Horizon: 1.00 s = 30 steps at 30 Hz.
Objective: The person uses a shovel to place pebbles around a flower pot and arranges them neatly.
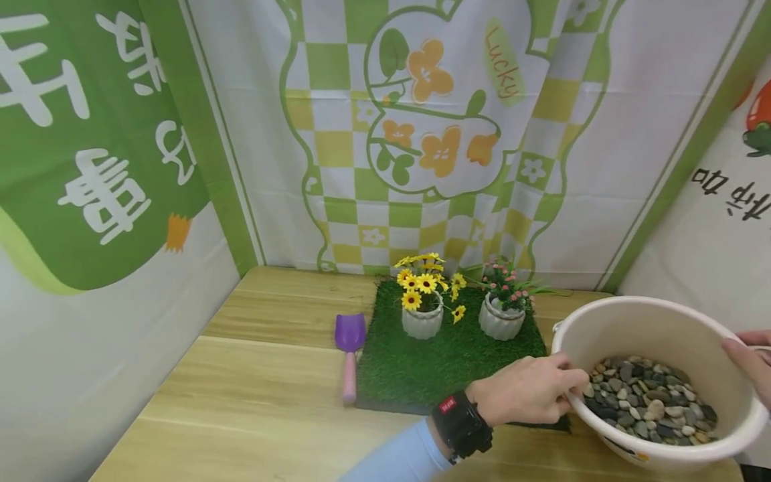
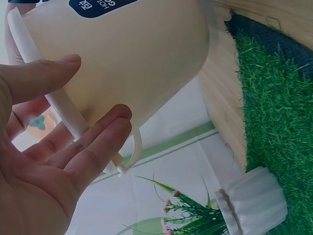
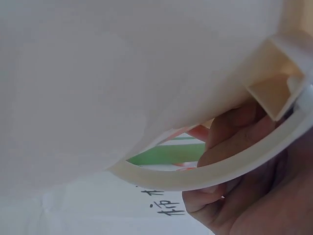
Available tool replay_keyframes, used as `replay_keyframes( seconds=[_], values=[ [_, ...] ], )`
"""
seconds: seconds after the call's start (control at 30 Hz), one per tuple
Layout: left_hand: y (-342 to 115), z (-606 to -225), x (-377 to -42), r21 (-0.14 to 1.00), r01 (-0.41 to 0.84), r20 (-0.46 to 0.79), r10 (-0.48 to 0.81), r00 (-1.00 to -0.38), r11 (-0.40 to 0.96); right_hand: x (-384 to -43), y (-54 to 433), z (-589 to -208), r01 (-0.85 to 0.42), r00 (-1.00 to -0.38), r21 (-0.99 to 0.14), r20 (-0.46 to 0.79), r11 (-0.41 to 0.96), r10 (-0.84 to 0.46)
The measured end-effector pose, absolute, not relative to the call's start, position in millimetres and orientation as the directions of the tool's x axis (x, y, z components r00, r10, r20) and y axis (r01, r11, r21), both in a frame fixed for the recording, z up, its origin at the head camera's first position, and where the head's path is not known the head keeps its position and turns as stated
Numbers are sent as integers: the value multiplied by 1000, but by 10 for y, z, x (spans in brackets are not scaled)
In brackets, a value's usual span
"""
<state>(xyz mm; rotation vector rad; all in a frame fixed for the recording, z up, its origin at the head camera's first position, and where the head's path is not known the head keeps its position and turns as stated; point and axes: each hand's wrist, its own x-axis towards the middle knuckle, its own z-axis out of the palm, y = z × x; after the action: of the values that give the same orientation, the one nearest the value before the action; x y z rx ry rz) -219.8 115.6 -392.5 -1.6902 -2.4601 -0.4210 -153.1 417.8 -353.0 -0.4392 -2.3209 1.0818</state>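
Note:
A cream plastic bucket (image 1: 644,321) with grey, brown and whitish pebbles (image 1: 656,405) on its bottom is at the right of the head view. My left hand (image 1: 524,391) grips the near-left part of its rim. In the left wrist view, the thumb (image 2: 61,71) lies against the bucket's outer wall (image 2: 146,63). At the opposite side my right hand (image 1: 753,365) holds the rim, partly cut off by the frame edge. Its curled fingers (image 3: 230,132) show under the rim in the right wrist view, beside the curved bucket handle (image 3: 195,178).
Left of the bucket lies a green turf mat (image 1: 421,375) bearing a pot of yellow flowers (image 1: 421,318) and a pot of pink flowers (image 1: 501,318). A purple trowel (image 1: 350,335) with a pink grip lies along the mat's left edge on the wooden table (image 1: 241,402). Printed cloth (image 1: 337,134) hangs behind.

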Motion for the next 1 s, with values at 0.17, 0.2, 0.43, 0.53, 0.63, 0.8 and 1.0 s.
replay_keyframes(
  seconds=[0.17, 0.2, 0.43, 0.53, 0.63, 0.8, 1.0],
  values=[
    [1138, -3948, -2189, 166, 927, 253, 894, -370, 337, -1476, 4097, -3537, -2, -783, -816, 361, 578, 507],
    [1134, -3953, -2187, 166, 926, 254, 893, -372, 339, -1475, 4092, -3544, -9, -780, -816, 368, 578, 506],
    [1041, -3975, -2150, 179, 921, 238, 893, -382, 346, -1427, 4031, -3615, -6, -786, -813, 364, 583, 500],
    [992, -3983, -2136, 171, 923, 244, 892, -380, 346, -1411, 3986, -3619, 21, -794, -782, 366, 623, 486],
    [970, -3984, -2132, 175, 924, 251, 892, -377, 341, -1405, 3942, -3607, 78, -781, -749, 364, 658, 507],
    [961, -3990, -2142, 197, 923, 250, 893, -374, 332, -1389, 3925, -3596, 43, -793, -755, 373, 655, 482],
    [926, -4028, -2143, 204, 921, 218, 901, -374, 333, -1363, 3845, -3591, 30, -811, -726, 384, 687, 442]
  ],
)
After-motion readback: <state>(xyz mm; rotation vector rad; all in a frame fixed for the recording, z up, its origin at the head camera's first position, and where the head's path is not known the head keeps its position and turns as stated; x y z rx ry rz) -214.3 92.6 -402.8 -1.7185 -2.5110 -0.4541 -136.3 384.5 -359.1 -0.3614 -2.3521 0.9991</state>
